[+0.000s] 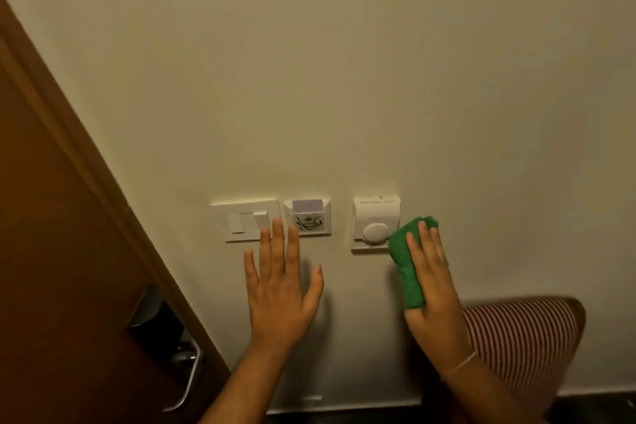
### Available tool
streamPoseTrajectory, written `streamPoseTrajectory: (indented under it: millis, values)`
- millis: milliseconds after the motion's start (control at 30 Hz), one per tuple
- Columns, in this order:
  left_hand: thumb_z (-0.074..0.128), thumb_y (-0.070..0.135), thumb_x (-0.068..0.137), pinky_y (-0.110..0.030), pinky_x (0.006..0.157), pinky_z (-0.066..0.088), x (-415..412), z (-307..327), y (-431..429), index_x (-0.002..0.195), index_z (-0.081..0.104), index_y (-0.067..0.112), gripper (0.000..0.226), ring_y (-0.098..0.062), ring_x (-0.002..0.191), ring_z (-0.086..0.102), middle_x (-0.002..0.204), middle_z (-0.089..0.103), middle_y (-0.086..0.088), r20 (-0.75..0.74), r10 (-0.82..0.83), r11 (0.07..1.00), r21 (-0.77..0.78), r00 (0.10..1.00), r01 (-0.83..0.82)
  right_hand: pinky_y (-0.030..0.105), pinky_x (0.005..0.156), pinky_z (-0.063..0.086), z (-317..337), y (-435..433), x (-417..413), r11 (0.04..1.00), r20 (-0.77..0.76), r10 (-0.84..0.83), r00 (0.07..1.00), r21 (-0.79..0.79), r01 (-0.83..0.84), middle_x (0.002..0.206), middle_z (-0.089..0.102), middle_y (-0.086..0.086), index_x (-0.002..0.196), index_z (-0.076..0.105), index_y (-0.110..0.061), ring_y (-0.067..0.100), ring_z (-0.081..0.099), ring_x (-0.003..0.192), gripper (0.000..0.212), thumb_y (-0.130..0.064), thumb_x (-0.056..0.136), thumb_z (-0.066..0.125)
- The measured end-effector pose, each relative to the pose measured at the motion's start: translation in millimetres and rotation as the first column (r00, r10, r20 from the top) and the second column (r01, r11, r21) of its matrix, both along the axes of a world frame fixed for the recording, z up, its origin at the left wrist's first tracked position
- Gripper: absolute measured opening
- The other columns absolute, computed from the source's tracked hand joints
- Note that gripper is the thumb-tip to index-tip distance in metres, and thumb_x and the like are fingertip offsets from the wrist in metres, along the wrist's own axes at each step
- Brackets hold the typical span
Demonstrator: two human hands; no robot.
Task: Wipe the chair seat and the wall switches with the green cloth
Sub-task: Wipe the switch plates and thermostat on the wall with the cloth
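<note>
The right hand [432,280] presses the folded green cloth [407,263] flat against the cream wall, its grip closed on it, beside the white round-dial thermostat plate [375,225], while the left hand [280,289], fingers spread and empty, seemingly braces below the white rocker switch plate [246,220].

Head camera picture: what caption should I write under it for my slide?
Right hand presses the green cloth beside the dial thermostat; left hand spread flat below the wall switches.

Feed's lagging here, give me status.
Right hand presses green cloth beside dial unit. Left hand open, flat by switch plate. Nothing blocking.
</note>
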State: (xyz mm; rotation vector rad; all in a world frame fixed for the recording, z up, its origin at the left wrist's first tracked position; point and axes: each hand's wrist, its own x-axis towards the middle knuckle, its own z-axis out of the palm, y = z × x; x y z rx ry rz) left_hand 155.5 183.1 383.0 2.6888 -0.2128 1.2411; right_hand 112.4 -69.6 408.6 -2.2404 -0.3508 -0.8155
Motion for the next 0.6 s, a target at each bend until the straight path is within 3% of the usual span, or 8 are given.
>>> streamPoseTrajectory:
  millis: [267,433,600]
  values:
    - [0.050,0.052,0.110,-0.046,0.140,-0.009,60.8,67.3,41.1,0.179,-0.008,0.012,0.099,-0.024,0.175,-0.011,0.188,-0.011,-0.009,0.107,0.005,1.000,-0.014,0.994,-0.004,0.049,0.130,0.025,30.5,70.5,34.2,0.996,0.175,0.015,0.985,-0.094,0.001,0.176,0.020,-0.004,0.167,0.023,-0.033,0.027,0.015,0.164,0.086,0.000,0.096,0.059]
    - [0.041,0.052,0.112,-0.045,0.139,-0.012,92.2,83.3,54.2,0.180,-0.007,0.016,0.091,-0.023,0.175,-0.011,0.188,-0.012,-0.007,0.119,-0.051,0.999,0.021,0.992,0.049,0.027,0.133,0.007,26.1,110.2,52.6,0.994,0.125,0.005,0.992,-0.109,0.008,0.176,0.016,-0.008,0.167,0.022,-0.032,0.023,0.013,0.165,0.103,0.010,0.088,0.073]
    - [0.044,0.049,0.113,-0.046,0.139,-0.010,113.6,80.6,64.1,0.180,-0.010,0.019,0.090,-0.021,0.174,-0.012,0.188,-0.014,-0.006,0.127,-0.082,0.996,0.041,0.989,0.077,0.024,0.132,0.003,13.7,125.5,69.8,0.993,0.110,-0.060,0.992,-0.091,0.070,0.176,0.018,-0.005,0.165,0.026,-0.025,0.021,0.011,0.165,0.106,0.017,0.080,0.074]
